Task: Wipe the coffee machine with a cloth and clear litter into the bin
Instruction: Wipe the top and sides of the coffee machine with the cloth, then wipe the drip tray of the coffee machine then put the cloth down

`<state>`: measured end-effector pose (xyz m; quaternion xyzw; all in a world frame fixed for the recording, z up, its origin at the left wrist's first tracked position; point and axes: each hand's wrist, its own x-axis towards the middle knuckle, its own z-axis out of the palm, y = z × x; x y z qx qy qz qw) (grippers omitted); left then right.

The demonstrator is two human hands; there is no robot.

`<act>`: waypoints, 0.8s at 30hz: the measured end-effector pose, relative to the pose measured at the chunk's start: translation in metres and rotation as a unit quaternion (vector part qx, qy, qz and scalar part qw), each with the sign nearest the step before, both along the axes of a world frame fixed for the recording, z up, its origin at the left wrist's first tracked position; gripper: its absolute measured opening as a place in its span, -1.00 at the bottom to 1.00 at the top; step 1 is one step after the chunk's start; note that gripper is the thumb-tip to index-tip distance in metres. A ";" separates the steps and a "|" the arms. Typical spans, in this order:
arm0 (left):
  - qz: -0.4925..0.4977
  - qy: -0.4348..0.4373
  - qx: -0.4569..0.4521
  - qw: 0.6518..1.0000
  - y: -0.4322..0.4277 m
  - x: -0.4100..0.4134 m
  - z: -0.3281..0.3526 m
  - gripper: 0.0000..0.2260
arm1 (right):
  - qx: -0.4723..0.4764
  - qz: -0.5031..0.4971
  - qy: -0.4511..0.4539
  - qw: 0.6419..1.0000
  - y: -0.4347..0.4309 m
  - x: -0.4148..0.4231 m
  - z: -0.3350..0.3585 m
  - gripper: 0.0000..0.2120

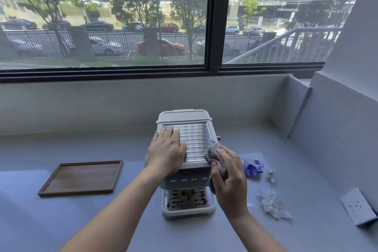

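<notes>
The right hand grips a bunched cloth against the near right corner of the coffee machine — the left hand lies flat on its ribbed top. Just right, on the desk, lie a blue wrapper and crumpled clear plastic.

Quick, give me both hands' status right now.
Left hand: open, resting flat on top of the coffee machine.
Right hand: closed around the cloth, at the machine's right front top edge.
</notes>
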<state>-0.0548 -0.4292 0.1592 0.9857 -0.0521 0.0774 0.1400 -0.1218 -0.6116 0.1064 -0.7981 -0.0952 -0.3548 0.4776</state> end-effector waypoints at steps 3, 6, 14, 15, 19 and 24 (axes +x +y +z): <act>-0.003 -0.021 -0.006 1.000 -0.001 -0.002 0.001 -0.67 | -0.009 0.010 0.015 1.000 -0.005 -0.004 -0.003 -0.65; 0.012 -0.094 -0.047 0.994 0.002 -0.010 0.001 -0.81 | -0.005 0.021 0.056 0.998 -0.009 -0.013 -0.019 -0.60; -0.012 -0.166 -0.184 0.969 0.010 -0.031 -0.011 -0.67 | -0.065 -0.026 0.223 0.972 -0.042 -0.038 -0.076 -0.76; -0.022 -0.176 -0.201 0.963 0.015 -0.040 -0.017 -0.62 | -0.066 -0.027 0.235 0.969 -0.045 -0.041 -0.078 -0.74; 0.019 -0.198 -0.236 0.951 0.042 -0.078 -0.058 -0.51 | -0.080 -0.024 0.259 0.962 -0.054 -0.052 -0.089 -0.74; 0.105 -0.034 -0.221 0.969 0.074 -0.110 -0.137 -0.44 | -0.107 -0.028 0.278 0.954 -0.051 -0.063 -0.104 -0.74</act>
